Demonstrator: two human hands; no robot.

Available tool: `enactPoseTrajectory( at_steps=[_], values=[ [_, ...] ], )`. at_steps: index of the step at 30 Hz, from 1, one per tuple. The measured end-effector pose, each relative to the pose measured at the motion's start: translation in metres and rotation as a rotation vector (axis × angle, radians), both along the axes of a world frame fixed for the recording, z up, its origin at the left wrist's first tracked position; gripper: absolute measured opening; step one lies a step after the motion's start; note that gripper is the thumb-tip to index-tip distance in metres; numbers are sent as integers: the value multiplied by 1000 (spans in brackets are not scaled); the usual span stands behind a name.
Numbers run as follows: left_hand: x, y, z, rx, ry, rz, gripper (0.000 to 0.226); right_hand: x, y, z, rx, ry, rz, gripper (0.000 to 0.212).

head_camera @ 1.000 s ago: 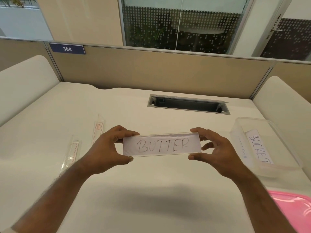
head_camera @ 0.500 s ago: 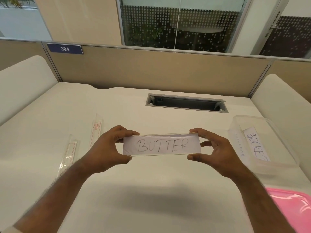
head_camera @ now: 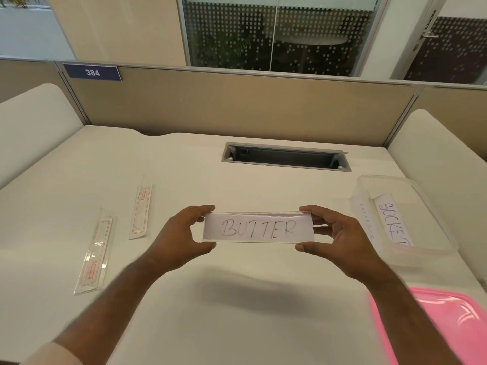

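Observation:
A clear plastic holder with a white paper slip reading "BUTTER" [head_camera: 258,227] is held level above the white desk [head_camera: 237,325], its text facing me. My left hand [head_camera: 179,241] pinches its left end between thumb and fingers. My right hand [head_camera: 340,238] pinches its right end the same way. Both forearms reach in from the bottom of the head view.
Two clear plastic sleeves with red print lie on the left, a nearer sleeve [head_camera: 95,254] and a farther sleeve [head_camera: 142,209]. A clear plastic box [head_camera: 421,248] at the right holds paper slips, one reading "SOCKET". A pink lid [head_camera: 453,325] sits at bottom right. A cable slot [head_camera: 287,156] opens at the back.
The hands and the "BUTTER" holder stay almost still; only the view shifts slightly.

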State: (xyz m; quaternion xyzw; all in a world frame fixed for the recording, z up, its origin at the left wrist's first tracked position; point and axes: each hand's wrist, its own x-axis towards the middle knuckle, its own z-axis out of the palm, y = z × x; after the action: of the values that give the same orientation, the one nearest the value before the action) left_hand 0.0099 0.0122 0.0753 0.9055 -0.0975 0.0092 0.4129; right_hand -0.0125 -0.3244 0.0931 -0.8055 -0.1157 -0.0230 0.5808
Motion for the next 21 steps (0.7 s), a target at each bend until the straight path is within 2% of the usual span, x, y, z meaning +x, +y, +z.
enactPoseTrajectory(
  at_steps=[8,13,21],
  values=[
    [11,-37,-80,262,83,154,85,-9,-36,-6,-74,-24,-194,66],
    [18,-74,-111,399,41,115,89,-15,-62,-4,-179,-76,-340,65],
    [28,-124,-136,495,0,-6,92,-22,-119,7,-286,-216,-594,67]
  ],
)
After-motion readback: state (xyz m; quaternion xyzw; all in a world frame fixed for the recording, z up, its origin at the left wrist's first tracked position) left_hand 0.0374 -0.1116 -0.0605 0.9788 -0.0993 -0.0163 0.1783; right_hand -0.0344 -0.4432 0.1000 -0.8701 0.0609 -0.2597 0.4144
